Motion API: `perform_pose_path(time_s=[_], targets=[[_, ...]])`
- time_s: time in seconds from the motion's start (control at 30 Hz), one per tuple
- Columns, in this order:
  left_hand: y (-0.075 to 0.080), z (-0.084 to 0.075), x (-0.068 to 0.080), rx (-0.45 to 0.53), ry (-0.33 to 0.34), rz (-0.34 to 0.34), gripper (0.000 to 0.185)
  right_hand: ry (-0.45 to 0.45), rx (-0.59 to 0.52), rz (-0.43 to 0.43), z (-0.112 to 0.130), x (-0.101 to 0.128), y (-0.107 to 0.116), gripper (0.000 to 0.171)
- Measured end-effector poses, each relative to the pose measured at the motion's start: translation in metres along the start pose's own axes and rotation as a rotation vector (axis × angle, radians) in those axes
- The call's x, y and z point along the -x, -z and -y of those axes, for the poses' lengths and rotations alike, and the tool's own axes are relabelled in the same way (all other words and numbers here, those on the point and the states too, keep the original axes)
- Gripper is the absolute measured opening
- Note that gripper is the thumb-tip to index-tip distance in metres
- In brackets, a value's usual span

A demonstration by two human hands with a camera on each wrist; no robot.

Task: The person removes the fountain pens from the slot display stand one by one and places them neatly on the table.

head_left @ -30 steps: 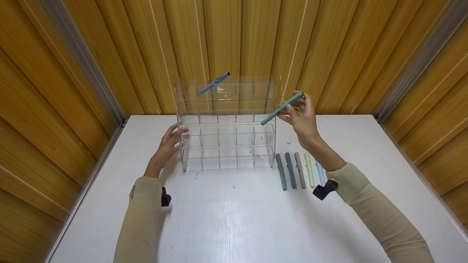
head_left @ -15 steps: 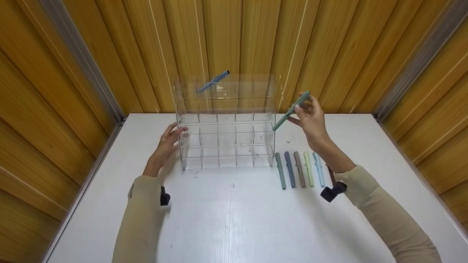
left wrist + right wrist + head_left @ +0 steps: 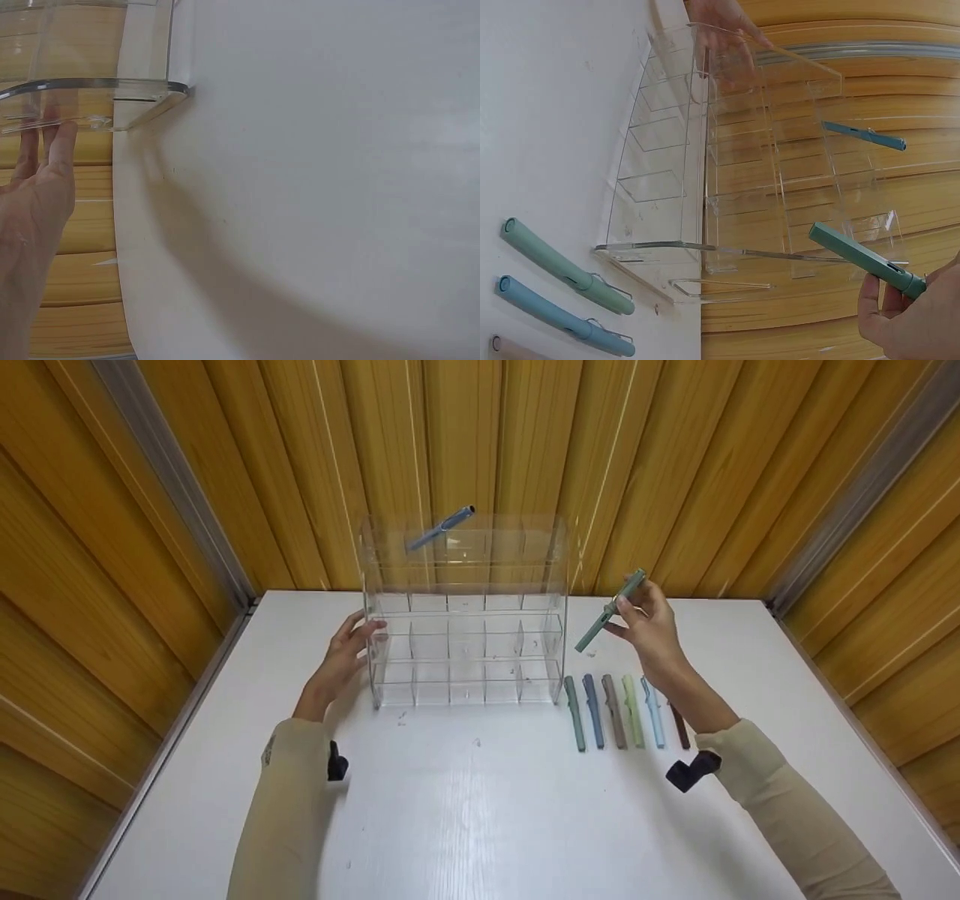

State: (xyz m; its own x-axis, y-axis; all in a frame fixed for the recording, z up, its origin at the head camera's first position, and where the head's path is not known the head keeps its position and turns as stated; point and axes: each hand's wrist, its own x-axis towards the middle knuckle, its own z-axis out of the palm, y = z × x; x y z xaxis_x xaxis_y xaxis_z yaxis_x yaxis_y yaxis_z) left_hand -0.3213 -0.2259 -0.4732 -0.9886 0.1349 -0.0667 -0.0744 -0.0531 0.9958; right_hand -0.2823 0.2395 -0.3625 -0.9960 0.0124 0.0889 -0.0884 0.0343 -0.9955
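Observation:
A clear acrylic tiered organizer (image 3: 465,615) stands on the white table (image 3: 480,810) against the wooden wall. One blue pen (image 3: 441,528) leans in its top tier, also seen as the blue pen (image 3: 864,136) in the right wrist view. My right hand (image 3: 649,619) pinches a green pen (image 3: 609,611) to the right of the organizer, tip pointing down-left; the green pen (image 3: 866,260) shows in the right wrist view. My left hand (image 3: 346,652) rests with straight fingers against the organizer's left side wall (image 3: 90,86).
Several pens (image 3: 626,711) in green, blue, grey, light green, light blue and dark brown lie in a row on the table right of the organizer. Wooden walls close in behind and at both sides.
My right hand has carried the green pen away from the organizer's right edge, rightward and lower. A dark pen under the wrist is now uncovered. The left hand has stayed put.

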Motion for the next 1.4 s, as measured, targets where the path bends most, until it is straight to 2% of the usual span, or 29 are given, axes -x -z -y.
perform_pose_path(time_s=[0.17,0.4,0.57,0.9,1.17,1.27,1.4], targets=[[0.004,0.009,-0.005,-0.010,-0.002,-0.008,0.062,-0.025,0.023,0.020,-0.007,0.004,0.009,0.045],[0.004,0.010,-0.004,-0.031,-0.042,0.002,0.065,-0.064,0.062,0.031,-0.016,0.007,0.018,0.050],[0.003,0.012,-0.005,-0.048,-0.032,-0.003,0.066,-0.099,0.088,0.023,-0.022,0.009,0.027,0.052],[0.001,0.010,-0.006,-0.022,-0.037,0.001,0.067,-0.110,0.093,0.006,-0.040,0.010,0.050,0.044],[0.001,0.011,-0.007,-0.043,-0.014,-0.019,0.068,-0.165,0.117,-0.017,-0.053,0.011,0.066,0.038],[0.000,0.012,-0.007,-0.043,-0.011,-0.021,0.066,-0.160,0.105,-0.018,-0.057,0.013,0.072,0.041],[-0.001,0.013,-0.007,-0.013,-0.013,-0.012,0.063,-0.154,0.086,-0.020,-0.063,0.015,0.079,0.034]])
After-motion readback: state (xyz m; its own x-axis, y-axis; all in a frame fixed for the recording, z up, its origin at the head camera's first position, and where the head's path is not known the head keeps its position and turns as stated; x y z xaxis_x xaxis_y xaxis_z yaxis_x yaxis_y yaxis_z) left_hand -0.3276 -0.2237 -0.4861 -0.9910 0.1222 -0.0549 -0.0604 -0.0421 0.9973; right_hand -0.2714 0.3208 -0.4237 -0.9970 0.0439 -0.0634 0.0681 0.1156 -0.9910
